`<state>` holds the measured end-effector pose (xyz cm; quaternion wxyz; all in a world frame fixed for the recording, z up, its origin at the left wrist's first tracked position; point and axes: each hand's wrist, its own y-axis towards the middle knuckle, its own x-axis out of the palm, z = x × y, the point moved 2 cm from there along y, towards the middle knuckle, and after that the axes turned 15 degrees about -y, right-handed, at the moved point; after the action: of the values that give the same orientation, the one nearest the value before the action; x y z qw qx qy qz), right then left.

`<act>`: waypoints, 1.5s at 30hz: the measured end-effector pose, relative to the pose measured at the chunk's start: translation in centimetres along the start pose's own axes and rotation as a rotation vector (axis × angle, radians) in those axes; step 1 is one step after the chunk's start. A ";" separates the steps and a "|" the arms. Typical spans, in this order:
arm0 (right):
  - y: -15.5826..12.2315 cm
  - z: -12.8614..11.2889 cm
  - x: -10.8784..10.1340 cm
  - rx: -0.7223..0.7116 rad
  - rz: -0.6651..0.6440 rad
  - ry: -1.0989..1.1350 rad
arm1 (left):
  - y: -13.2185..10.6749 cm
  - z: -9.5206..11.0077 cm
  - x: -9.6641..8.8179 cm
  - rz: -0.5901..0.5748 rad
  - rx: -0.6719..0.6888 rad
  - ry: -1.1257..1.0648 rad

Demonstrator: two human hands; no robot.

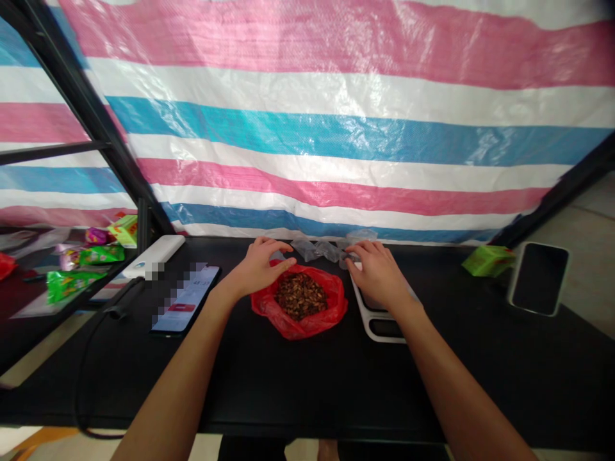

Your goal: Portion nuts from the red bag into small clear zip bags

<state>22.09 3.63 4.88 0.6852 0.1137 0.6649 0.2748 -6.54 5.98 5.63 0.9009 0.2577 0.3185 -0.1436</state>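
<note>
A red plastic bag [271,318], its mouth spread wide, holds a heap of small brown seeds or dried pieces [300,296]. My left hand [259,266] is at the bag's far left rim, thumb and fingers apart with nothing visible between them. Whether the thumb touches the rim I cannot tell. Over the white kitchen scale [365,323] is my right hand [377,272], fingers bent and spread, covering much of the scale. Its fingertips are close to crumpled clear plastic bags [321,250] along the table's back edge.
On the black table [278,384], a phone [187,301] and a white box-shaped device [158,253] lie left; a black cable [84,365] hangs there. Snack packets [100,255] are beyond the frame. Right are a green box [487,261] and an upright phone-like device [539,278]. Striped sheeting [336,141] hangs behind.
</note>
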 end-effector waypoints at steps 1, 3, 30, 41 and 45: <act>0.0 0.5 0.1 0.038 0.009 -0.053 | 0.2 -0.1 0.0 0.015 0.048 0.036; -0.1 1.4 0.1 0.121 0.023 -0.125 | 0.5 0.0 0.0 0.029 0.141 0.088; 0.7 -1.7 -1.0 0.046 -0.045 0.977 | 0.1 1.6 1.8 0.102 0.160 -0.232; 0.3 -3.3 -1.6 -0.094 0.033 0.667 | 0.4 3.6 1.4 0.214 -0.005 -0.640; 0.0 -0.7 0.3 0.069 0.074 0.117 | 0.4 3.5 0.4 0.388 -0.027 -0.645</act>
<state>21.38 3.62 4.60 0.6302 0.1455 0.7082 0.2830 -4.33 4.35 7.81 0.9686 0.2428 -0.0347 -0.0398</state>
